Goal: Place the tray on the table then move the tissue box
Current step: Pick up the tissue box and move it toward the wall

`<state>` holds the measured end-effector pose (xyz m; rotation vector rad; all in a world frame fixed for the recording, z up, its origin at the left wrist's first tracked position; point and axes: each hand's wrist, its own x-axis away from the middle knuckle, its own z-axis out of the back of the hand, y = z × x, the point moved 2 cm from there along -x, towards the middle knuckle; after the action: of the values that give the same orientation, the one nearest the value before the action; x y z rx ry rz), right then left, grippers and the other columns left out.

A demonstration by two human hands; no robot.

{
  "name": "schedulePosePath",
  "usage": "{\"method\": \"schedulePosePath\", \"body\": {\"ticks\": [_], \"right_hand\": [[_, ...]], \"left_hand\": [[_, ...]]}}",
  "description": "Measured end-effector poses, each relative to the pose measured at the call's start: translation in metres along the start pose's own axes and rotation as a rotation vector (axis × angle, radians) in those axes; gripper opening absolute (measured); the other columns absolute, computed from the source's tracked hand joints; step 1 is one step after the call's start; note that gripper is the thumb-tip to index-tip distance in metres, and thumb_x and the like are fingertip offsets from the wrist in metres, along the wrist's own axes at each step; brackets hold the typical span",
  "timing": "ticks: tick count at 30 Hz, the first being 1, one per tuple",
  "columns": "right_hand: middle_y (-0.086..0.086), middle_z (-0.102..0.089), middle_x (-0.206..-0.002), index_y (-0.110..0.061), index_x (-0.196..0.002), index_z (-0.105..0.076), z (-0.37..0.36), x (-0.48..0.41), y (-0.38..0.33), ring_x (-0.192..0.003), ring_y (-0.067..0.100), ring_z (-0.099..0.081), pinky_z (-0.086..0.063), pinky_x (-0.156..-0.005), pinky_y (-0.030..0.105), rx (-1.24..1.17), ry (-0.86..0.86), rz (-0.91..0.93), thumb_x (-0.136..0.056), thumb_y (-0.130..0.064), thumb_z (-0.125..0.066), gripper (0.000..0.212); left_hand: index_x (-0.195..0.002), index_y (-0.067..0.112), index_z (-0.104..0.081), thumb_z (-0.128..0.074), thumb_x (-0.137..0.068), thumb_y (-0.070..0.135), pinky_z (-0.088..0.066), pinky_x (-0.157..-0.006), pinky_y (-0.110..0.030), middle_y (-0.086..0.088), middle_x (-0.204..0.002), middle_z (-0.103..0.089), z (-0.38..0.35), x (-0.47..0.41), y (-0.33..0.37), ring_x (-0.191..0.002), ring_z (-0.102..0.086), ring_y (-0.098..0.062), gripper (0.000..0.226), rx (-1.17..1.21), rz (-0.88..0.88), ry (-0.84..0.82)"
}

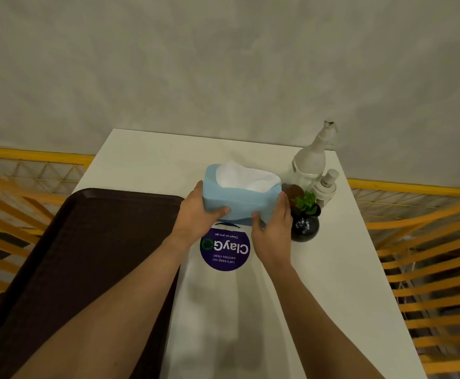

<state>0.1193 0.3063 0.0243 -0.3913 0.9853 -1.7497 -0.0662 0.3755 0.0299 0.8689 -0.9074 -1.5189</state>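
Resting along the desk's [346, 242] left edge, the tray [92, 242] is placed, while left hand [196, 214] and right hand [273, 228] fingers grip the box [239, 198] near the far right corner, its move unfinished.

Smooth matt white surface [332, 269], dark brown textured plastic tray [86, 255], pale blue matt tissue box [239, 203], glossy black round pot [305, 228]

The tray [86, 258] lies on the counter [332, 269] at the frame's left. The tissue box [241, 195] sits centre, between both hands (left hand [198, 214], right hand [273, 228]), above a round sticker [224, 251]. Right of it stand a potted plant [305, 220] and two bottles [312, 162].
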Motion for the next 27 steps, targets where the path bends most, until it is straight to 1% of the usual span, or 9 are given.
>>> {"method": "schedulePosePath", "body": {"ticks": [3, 5, 9, 14, 17, 20, 22, 25, 27], "right_hand": [[0.008, -0.019, -0.165, -0.012, -0.16, -0.01, -0.008, -0.005, -0.001, -0.151, 0.026, -0.017, -0.016, -0.115, 0.03, -0.004, -0.005, -0.006, -0.1, -0.031, -0.056, 0.078], [0.009, -0.02, -0.165, -0.01, -0.16, -0.012, -0.013, -0.01, -0.002, -0.151, 0.026, -0.017, -0.016, -0.117, 0.032, -0.013, -0.02, -0.015, -0.1, -0.03, -0.056, 0.077], [0.011, -0.034, -0.158, -0.009, -0.157, -0.021, -0.02, -0.028, -0.01, -0.145, 0.029, -0.031, -0.03, -0.119, 0.045, -0.014, -0.037, -0.005, -0.099, -0.024, -0.058, 0.071], [0.011, -0.041, -0.15, -0.011, -0.156, -0.024, -0.031, -0.052, -0.021, -0.136, 0.029, -0.044, -0.042, -0.11, 0.047, 0.007, -0.061, -0.008, -0.099, -0.025, -0.058, 0.068], [0.009, -0.046, -0.147, -0.013, -0.153, -0.03, -0.04, -0.068, -0.029, -0.132, 0.027, -0.048, -0.047, -0.105, 0.046, -0.033, -0.11, -0.068, -0.097, -0.029, -0.061, 0.066], [0.003, -0.061, -0.126, -0.014, -0.136, -0.05, -0.054, -0.079, -0.037, -0.115, 0.024, -0.06, -0.05, -0.088, 0.03, -0.081, -0.158, -0.031, -0.093, -0.028, -0.068, 0.049], [-0.004, -0.06, -0.115, -0.016, -0.136, -0.051, -0.066, -0.081, -0.043, -0.105, 0.019, -0.061, -0.045, -0.076, 0.019, -0.085, -0.175, -0.025, -0.093, -0.031, -0.07, 0.049], [-0.006, -0.059, -0.122, -0.019, -0.143, -0.045, -0.086, -0.078, -0.056, -0.101, 0.01, -0.055, -0.039, -0.067, 0.008, -0.105, -0.209, -0.04, -0.092, -0.041, -0.07, 0.061], [-0.004, -0.06, -0.13, -0.021, -0.145, -0.043, -0.102, -0.074, -0.066, -0.103, 0.009, -0.055, -0.04, -0.07, 0.009, -0.115, -0.225, -0.049, -0.09, -0.045, -0.07, 0.065]], "left_hand": [[-0.135, 0.023, -0.052, -0.087, -0.077, 0.032, -0.046, -0.07, -0.002, 0.009, -0.12, -0.062, 0.005, -0.01, -0.001, -0.106, -0.059, -0.008, 0.069, 0.015, 0.002, -0.01], [-0.137, 0.023, -0.05, -0.086, -0.078, 0.033, -0.044, -0.068, -0.001, 0.012, -0.118, -0.06, 0.01, -0.017, -0.003, -0.102, -0.057, -0.003, 0.07, -0.003, 0.01, -0.019], [-0.138, 0.021, -0.05, -0.087, -0.077, 0.035, -0.04, -0.067, -0.004, 0.012, -0.116, -0.058, 0.021, -0.036, -0.009, -0.101, -0.057, -0.008, 0.073, -0.056, 0.04, -0.018], [-0.141, 0.016, -0.047, -0.085, -0.078, 0.04, -0.039, -0.069, -0.009, 0.005, -0.122, -0.058, 0.036, -0.061, -0.016, -0.103, -0.054, -0.012, 0.077, -0.131, 0.05, -0.023], [-0.141, 0.015, -0.047, -0.084, -0.079, 0.041, -0.042, -0.077, -0.019, -0.003, -0.13, -0.06, 0.049, -0.074, -0.021, -0.102, -0.052, -0.013, 0.077, -0.146, 0.063, -0.022], [-0.141, 0.014, -0.047, -0.084, -0.079, 0.04, -0.042, -0.076, -0.018, -0.006, -0.133, -0.061, 0.066, -0.082, -0.029, -0.103, -0.052, -0.013, 0.077, -0.142, 0.059, -0.021], [-0.141, 0.014, -0.048, -0.084, -0.079, 0.04, -0.044, -0.08, -0.023, -0.006, -0.133, -0.061, 0.08, -0.083, -0.036, -0.103, -0.053, -0.013, 0.077, -0.139, 0.054, -0.019], [-0.14, 0.014, -0.048, -0.084, -0.079, 0.041, -0.044, -0.083, -0.025, -0.005, -0.132, -0.061, 0.105, -0.084, -0.046, -0.103, -0.053, -0.014, 0.076, -0.14, 0.059, -0.016], [-0.14, 0.015, -0.048, -0.084, -0.079, 0.041, -0.043, -0.082, -0.025, -0.005, -0.132, -0.061, 0.125, -0.086, -0.052, -0.103, -0.053, -0.013, 0.075, -0.146, 0.067, -0.023]]}}
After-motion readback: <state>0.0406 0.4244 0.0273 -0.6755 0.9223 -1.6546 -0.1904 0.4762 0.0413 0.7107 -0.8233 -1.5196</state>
